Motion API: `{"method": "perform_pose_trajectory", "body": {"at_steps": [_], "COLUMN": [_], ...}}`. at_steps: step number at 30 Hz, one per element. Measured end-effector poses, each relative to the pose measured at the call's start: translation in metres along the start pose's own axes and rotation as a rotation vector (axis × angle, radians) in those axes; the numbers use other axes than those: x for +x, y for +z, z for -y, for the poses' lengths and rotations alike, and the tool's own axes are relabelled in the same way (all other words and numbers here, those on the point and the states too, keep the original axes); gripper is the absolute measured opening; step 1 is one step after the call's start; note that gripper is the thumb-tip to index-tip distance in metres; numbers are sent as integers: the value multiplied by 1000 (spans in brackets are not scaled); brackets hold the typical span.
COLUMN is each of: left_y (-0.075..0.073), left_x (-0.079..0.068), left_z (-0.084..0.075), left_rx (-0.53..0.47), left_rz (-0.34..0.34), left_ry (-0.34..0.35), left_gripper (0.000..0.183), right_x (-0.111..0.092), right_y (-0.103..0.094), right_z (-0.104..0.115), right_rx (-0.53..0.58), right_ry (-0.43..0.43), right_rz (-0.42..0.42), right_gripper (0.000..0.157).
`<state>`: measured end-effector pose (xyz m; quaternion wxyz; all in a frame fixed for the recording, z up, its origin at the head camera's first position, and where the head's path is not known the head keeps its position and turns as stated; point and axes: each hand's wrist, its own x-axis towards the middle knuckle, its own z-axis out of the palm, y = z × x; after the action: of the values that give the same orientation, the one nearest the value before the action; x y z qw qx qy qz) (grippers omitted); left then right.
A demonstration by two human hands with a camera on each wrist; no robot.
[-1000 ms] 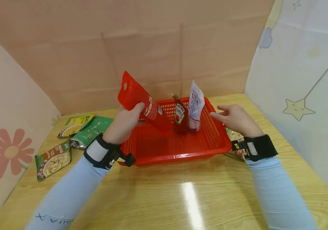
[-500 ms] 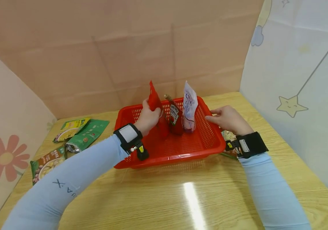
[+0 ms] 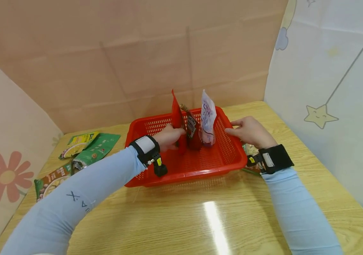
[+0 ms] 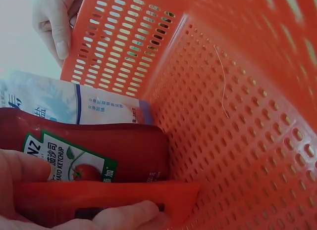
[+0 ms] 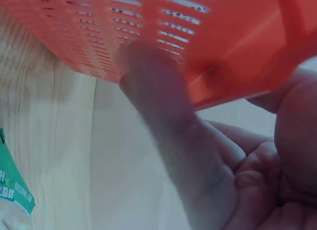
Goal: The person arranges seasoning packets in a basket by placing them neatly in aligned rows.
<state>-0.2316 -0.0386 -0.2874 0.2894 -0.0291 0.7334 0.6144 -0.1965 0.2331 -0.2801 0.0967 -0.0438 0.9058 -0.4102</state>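
Observation:
My left hand (image 3: 168, 137) grips a red pouch (image 3: 176, 115) that stands upright, edge-on, inside a red plastic basket (image 3: 197, 174). Fingers and thumb lie on either side of the pouch in the left wrist view. Right beside it a Heinz ketchup bottle (image 4: 129, 141) leans, its label facing the pouch. To the bottle's right stands a white and blue pouch (image 3: 207, 118). My right hand (image 3: 249, 131) pinches the basket's right rim; in the right wrist view one finger (image 5: 161, 96) lies along the outside of the slotted wall.
On the wooden table (image 3: 175, 219), left of the basket, lie a yellow packet (image 3: 78, 144), a green packet (image 3: 97, 150) and a brown and green packet (image 3: 52, 180). Another packet (image 3: 251, 152) lies under my right wrist. A papered wall (image 3: 143, 71) rises behind the basket.
My left hand has carried the red pouch rightward and down, from tilted above the basket to upright next to the ketchup bottle. My right hand has closed on the basket's rim.

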Motion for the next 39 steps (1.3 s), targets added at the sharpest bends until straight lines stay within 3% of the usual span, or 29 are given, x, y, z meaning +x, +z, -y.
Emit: {"method": "perform_pose_trajectory", "body": {"at_steps": [9, 16, 24, 30, 35, 39], "left_y": [4, 0, -5, -9, -22, -43], "left_x": [3, 4, 3, 3, -13, -37], "left_z": [-1, -1, 3, 3, -14, -34], "left_rx": [-44, -15, 167, 285, 273, 193], "left_rz": [19, 38, 30, 77, 102, 118], "left_ry": [-10, -11, 38, 12, 21, 137], "left_gripper": [55, 58, 71, 66, 78, 85], "right_x": [2, 1, -2, -3, -4, -5], "right_y": [0, -1, 0, -3, -8, -11], "right_z": [0, 4, 3, -3, -8, -10], "right_rx": [25, 16, 26, 50, 31, 22], "right_ry": [7, 11, 1, 20, 20, 20], "right_rz": [10, 11, 13, 10, -7, -8], "right_gripper": [45, 46, 48, 47, 48, 48]}}
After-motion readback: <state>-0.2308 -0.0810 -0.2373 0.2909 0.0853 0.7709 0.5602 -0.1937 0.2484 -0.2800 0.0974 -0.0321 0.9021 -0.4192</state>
